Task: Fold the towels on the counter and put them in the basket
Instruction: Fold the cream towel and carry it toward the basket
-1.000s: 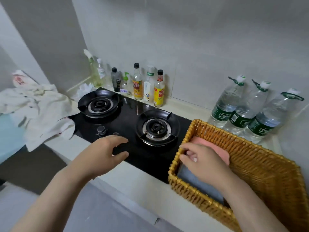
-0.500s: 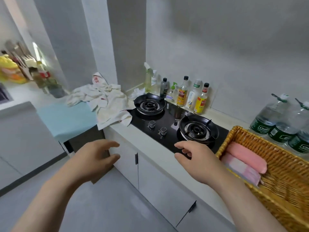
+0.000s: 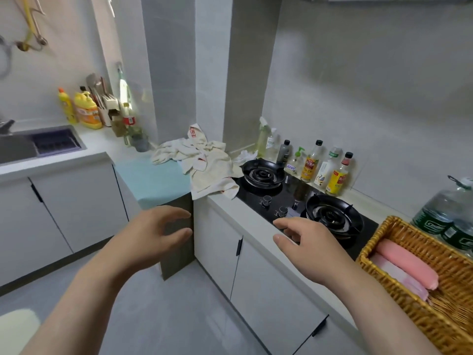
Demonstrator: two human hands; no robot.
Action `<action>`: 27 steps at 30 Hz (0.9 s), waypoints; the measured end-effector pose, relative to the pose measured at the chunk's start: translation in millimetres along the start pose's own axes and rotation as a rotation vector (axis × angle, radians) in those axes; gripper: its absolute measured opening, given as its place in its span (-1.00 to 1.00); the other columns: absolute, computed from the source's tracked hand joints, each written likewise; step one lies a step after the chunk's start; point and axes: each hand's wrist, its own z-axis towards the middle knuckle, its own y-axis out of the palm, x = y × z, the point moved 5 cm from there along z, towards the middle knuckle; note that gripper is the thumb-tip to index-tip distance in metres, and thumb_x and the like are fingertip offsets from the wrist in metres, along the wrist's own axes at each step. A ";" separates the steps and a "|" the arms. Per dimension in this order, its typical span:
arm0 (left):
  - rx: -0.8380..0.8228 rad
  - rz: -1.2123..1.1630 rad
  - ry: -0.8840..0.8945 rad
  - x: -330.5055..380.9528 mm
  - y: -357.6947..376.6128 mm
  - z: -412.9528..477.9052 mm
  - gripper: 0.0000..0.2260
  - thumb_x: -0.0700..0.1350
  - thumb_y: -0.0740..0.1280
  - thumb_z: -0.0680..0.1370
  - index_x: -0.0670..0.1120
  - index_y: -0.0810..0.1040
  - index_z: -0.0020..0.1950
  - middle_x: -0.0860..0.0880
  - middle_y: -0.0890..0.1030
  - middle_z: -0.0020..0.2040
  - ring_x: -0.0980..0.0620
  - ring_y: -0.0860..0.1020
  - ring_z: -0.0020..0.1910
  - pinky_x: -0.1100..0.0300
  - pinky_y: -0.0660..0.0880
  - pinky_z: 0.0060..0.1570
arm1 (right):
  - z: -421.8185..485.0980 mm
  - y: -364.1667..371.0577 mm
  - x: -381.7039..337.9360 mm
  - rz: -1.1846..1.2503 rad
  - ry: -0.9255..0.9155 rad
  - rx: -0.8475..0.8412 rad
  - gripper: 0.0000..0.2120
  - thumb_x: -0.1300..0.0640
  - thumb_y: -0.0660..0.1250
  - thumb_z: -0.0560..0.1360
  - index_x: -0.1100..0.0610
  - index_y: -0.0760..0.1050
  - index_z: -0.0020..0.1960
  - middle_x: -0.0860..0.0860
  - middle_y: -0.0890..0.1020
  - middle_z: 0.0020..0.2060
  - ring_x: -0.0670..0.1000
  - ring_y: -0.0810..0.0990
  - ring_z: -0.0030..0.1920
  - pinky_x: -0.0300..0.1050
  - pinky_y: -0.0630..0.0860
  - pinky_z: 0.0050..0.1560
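A heap of crumpled cream towels (image 3: 204, 162) with red marks lies on the counter, left of the stove and partly over a light blue cover (image 3: 153, 179). The wicker basket (image 3: 378, 234) stands at the right edge and holds a folded pink towel (image 3: 407, 265) beside a paler one (image 3: 394, 274). My left hand (image 3: 156, 231) hovers over the floor in front of the cabinets, fingers relaxed and holding nothing. Also bare and relaxed, my right hand (image 3: 309, 242) hangs above the counter's front edge by the stove knobs.
A black two-burner gas stove (image 3: 302, 198) fills the counter between towels and basket. Sauce and cleaner bottles (image 3: 311, 162) line the back wall; large water bottles (image 3: 445, 216) stand behind the basket. A sink (image 3: 35, 144) with detergent bottles lies far left.
My right hand left the basket after setting the pink towel inside. The view swung left and pulled back, and both hands now reach toward the towel heap.
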 end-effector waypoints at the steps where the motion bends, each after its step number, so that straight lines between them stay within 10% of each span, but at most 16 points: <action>1: 0.011 0.014 -0.002 -0.9 -3.7 -2.2 -0.69 0.08 0.35 0.53 0.14 0.53 0.27 0.28 0.46 0.10 0.24 0.43 0.09 0.25 0.41 0.14 | -0.1 0.7 -5.1 0.002 -0.009 0.000 -0.64 -0.07 0.27 0.55 -0.11 0.46 0.34 -0.26 0.52 0.18 -0.29 0.45 0.07 -0.29 0.39 0.13; 27: 0.033 0.116 -0.239 -51.1 -30.3 54.2 -0.66 0.12 0.31 0.55 0.13 0.49 0.32 0.14 0.51 0.30 0.17 0.47 0.18 0.16 0.48 0.24 | 127.1 43.3 -23.4 0.105 -0.127 -0.172 -0.64 -0.07 0.29 0.53 -0.11 0.46 0.33 -0.24 0.52 0.22 -0.24 0.48 0.14 -0.19 0.45 0.22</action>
